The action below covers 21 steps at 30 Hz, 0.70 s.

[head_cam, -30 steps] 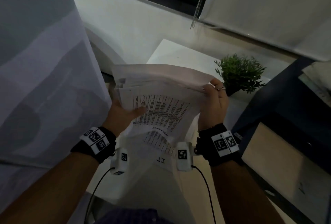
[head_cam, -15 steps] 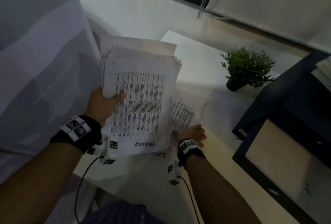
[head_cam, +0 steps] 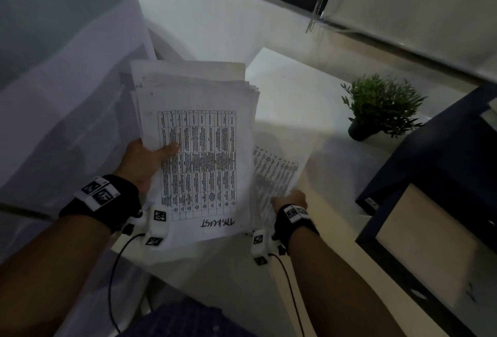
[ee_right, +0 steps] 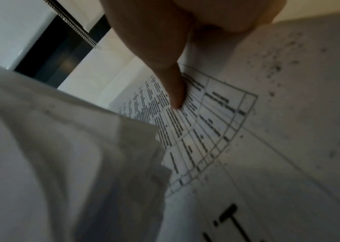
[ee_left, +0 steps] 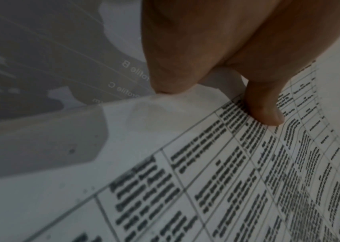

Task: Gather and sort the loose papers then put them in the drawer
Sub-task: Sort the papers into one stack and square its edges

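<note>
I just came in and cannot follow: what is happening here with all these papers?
A person is gathering loose papers. The left hand holds a thick stack of printed sheets up, thumb on the top page with its table. The right hand grips a separate printed sheet low beside the stack, over the white table. A small potted plant stands on that table. Nothing has gone into a drawer yet.
</note>
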Each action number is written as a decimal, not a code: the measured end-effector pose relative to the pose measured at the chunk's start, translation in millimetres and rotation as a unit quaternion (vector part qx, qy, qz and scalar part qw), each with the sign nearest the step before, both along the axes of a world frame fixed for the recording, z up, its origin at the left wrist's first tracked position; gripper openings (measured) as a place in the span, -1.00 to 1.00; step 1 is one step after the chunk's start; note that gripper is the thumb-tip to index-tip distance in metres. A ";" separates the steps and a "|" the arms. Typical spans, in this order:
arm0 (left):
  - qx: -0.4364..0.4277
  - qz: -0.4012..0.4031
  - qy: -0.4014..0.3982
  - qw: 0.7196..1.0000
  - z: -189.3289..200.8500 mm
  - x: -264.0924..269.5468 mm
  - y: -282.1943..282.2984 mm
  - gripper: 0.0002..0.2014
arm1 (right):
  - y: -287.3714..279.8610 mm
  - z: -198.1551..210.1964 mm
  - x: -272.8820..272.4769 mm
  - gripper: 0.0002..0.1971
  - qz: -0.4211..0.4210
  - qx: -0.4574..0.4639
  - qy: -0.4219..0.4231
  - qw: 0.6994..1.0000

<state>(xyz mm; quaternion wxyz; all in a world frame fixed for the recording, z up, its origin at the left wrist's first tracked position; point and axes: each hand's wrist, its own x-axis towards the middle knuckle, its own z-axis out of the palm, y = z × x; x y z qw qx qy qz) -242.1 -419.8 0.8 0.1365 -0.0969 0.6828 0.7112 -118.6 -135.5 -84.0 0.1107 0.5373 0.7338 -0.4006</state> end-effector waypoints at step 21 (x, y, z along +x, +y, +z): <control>-0.240 -0.143 -0.154 0.948 -91.8 27.8 85.8 -0.62 | 27.7 61.1 34.8 -0.28 0.011 0.026 0.207 0.978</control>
